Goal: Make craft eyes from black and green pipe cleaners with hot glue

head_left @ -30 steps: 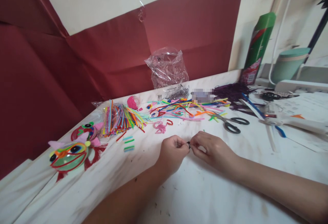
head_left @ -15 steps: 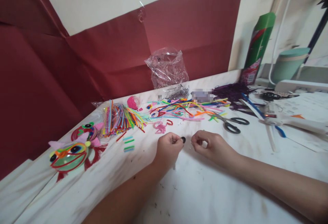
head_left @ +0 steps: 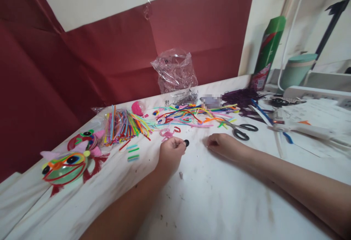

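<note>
My left hand is closed, with thumb and fingertips pinching a small black disc just above the white table. To its right, my right hand is curled with fingertips drawn together; whether anything tiny is in them is hidden and blurred. Scissors with black handles lie just beyond the right hand. A pink bent pipe cleaner and a red one rest behind the left hand. Short green and blue pieces lie in a row on the left.
Two decorated animal-face crafts sit at the left. Behind are bundled pipe cleaners, a pink-and-clear capsule and a clear plastic bag. At right are purple tassels, a white glue gun, a green can and a lidded cup.
The view has shifted, sliding the scene leftward. My right hand has moved away from the left hand, closer to the scissors. My left hand still pinches the black disc.
</note>
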Action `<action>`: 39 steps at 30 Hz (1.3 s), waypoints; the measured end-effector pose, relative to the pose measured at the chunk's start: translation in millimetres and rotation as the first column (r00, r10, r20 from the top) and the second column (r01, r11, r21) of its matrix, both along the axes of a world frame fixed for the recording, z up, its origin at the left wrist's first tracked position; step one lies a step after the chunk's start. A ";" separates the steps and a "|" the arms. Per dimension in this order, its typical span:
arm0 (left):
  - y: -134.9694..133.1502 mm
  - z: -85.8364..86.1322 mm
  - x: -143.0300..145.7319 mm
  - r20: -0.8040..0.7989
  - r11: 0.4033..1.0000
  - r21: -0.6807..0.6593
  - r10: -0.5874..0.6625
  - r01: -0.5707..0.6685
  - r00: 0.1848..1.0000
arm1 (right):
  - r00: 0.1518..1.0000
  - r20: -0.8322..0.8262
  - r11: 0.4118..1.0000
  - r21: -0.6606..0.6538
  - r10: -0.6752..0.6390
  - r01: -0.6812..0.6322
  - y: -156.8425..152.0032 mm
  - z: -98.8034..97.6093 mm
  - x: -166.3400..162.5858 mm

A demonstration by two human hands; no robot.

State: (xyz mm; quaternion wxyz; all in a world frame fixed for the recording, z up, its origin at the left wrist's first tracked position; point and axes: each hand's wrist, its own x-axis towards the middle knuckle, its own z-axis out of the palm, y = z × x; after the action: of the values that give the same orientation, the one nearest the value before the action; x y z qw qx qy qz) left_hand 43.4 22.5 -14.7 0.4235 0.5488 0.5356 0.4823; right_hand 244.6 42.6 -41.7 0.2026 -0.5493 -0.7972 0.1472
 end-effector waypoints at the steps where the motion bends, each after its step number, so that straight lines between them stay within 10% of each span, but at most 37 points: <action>1: 0.1 0.4 -0.2 0.004 1.000 0.001 -0.001 0.001 1.000 | 1.000 0.014 1.000 -0.001 -0.004 0.004 0.8 -0.4 0.6; 10: -3.0 2.4 1.0 -0.016 1.000 0.004 -0.023 0.023 1.000 | 0.999 0.049 1.000 0.010 -0.008 0.007 9.2 3.3 10.4; 24: -4.1 -0.9 -1.0 -0.169 0.990 0.131 -0.029 0.051 0.985 | 0.926 -0.366 0.987 -0.157 -0.093 0.037 13.4 13.6 14.9; 27: -7.7 -4.2 -2.7 -0.382 0.871 0.466 0.040 0.155 0.923 | 0.866 -0.499 0.966 -0.240 -0.038 -0.096 -5.2 21.8 -1.8; 33: -9.9 -7.2 -8.6 -0.696 0.333 0.715 0.259 0.615 0.670 | 0.630 -0.763 0.808 -0.458 -0.143 -0.371 -38.8 30.0 -30.4; 36: -10.2 -4.8 -11.6 -0.767 0.274 0.639 0.304 0.719 0.565 | 0.571 -0.791 0.756 -0.508 -0.218 -0.414 -42.0 31.6 -32.0; 39: -13.4 -2.8 -10.6 -0.763 0.404 0.633 0.177 0.661 0.622 | 0.505 -0.826 0.772 -0.485 -0.250 -0.411 -42.2 33.0 -31.4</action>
State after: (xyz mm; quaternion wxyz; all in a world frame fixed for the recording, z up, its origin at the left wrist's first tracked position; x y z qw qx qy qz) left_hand 32.8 9.1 -17.5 -0.1106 0.9060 0.2226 0.3427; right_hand 213.1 0.4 -8.7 0.3660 -0.3945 -0.5165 0.6660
